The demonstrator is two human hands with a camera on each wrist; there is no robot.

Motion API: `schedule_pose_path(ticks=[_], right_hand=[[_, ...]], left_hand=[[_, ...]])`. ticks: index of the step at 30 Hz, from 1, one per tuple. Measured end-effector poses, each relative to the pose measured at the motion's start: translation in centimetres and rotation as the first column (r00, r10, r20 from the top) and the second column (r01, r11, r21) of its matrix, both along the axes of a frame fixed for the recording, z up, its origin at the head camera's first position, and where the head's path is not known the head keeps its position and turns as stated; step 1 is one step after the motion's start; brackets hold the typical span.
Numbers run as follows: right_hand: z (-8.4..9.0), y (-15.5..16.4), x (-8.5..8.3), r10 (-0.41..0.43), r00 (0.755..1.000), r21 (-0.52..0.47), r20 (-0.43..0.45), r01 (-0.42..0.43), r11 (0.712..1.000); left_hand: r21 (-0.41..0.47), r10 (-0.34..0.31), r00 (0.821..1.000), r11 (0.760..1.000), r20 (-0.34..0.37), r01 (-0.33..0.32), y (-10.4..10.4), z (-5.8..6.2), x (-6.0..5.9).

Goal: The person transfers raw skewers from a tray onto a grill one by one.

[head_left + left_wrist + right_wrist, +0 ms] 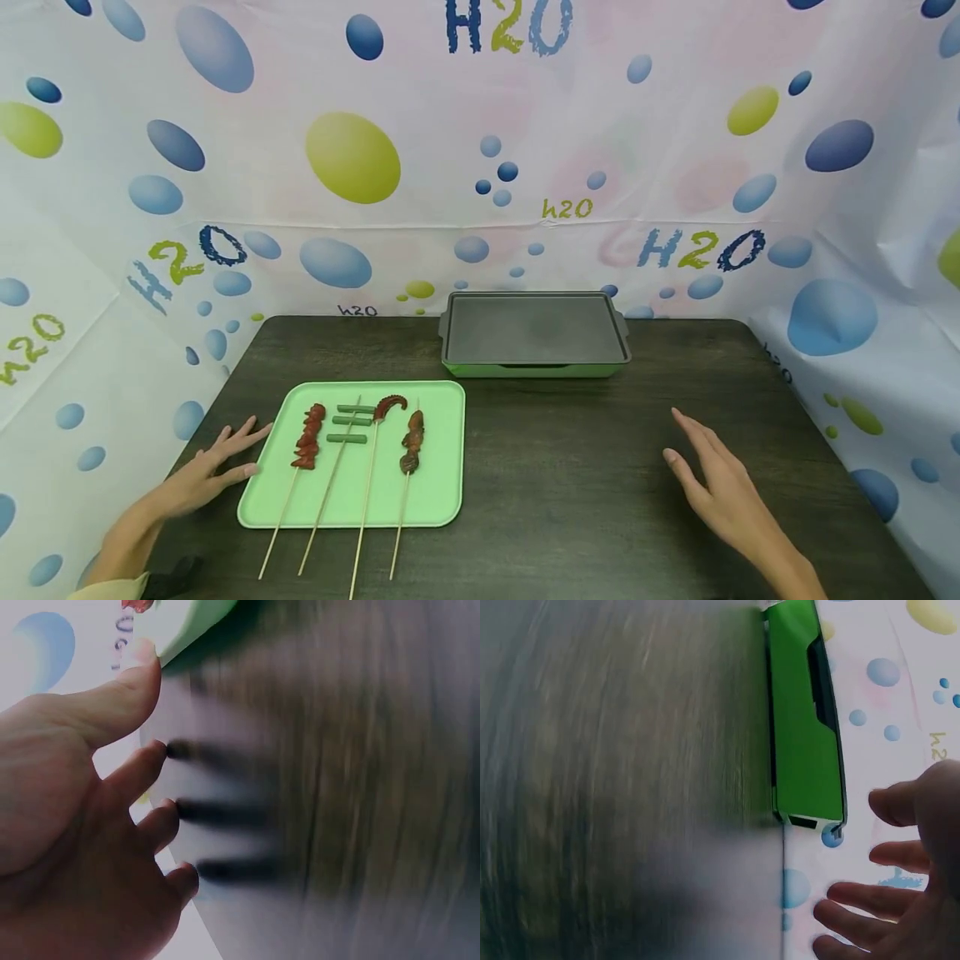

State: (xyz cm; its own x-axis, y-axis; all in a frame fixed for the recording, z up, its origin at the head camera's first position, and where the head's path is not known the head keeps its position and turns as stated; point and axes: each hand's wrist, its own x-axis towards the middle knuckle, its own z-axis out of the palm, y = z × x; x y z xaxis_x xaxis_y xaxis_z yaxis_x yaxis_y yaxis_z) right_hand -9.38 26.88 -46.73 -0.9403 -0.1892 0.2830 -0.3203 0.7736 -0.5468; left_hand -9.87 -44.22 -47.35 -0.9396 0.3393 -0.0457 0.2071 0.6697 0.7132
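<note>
Backdrop: bubble-print sheeting wraps round your dark wood table.
Tray: the pale green tray sits front-left, carrying four skewers.
Skewer axis: sticks run front to back, food ends away from you, bare ends overhanging the near rim.
Left hand: your left hand lies flat, fingers spread, fingertips touching the tray's left edge; it holds nothing.
Right hand: your right hand hovers with fingers straight and empty, well apart from the tray.
Nearer hand: left.
Grill: the green-sided griddle stands behind, to the tray's right.
</note>
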Motion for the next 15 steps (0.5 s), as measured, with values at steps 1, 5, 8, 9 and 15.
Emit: schedule_pose_path(ticks=[1, 5, 8, 9, 15], right_hand=[[-0.1, -0.1, 0.1, 0.016, 1.000, -0.022, 0.003, -0.016, 1.000], [-0.2, -0.2, 0.3, 0.042, 0.999, -0.079, 0.030, -0.040, 0.996], [-0.2, -0.5, 0.7, 0.052, 0.996, -0.139, 0.072, -0.042, 0.989], [-0.2, -0.7, 0.8, 0.058, 0.994, -0.166, 0.092, -0.042, 0.985], [-0.4, -1.9, 1.5, 0.166, 0.957, -0.360, 0.237, -0.073, 0.930]], left_hand=[[-0.014, 0.005, 1.000, 1.000, -0.002, -0.005, 0.3, -0.1, 0.0], [-0.052, 0.012, 1.000, 0.999, -0.028, -0.013, 1.9, -0.3, -0.2], [-0.078, 0.005, 0.998, 0.997, -0.064, -0.010, 3.5, -0.3, -0.6], [-0.087, 0.002, 0.997, 0.996, -0.072, -0.009, 4.0, -0.4, -0.7], [-0.138, -0.010, 0.996, 0.990, -0.090, -0.003, 7.1, -0.4, -1.5]])
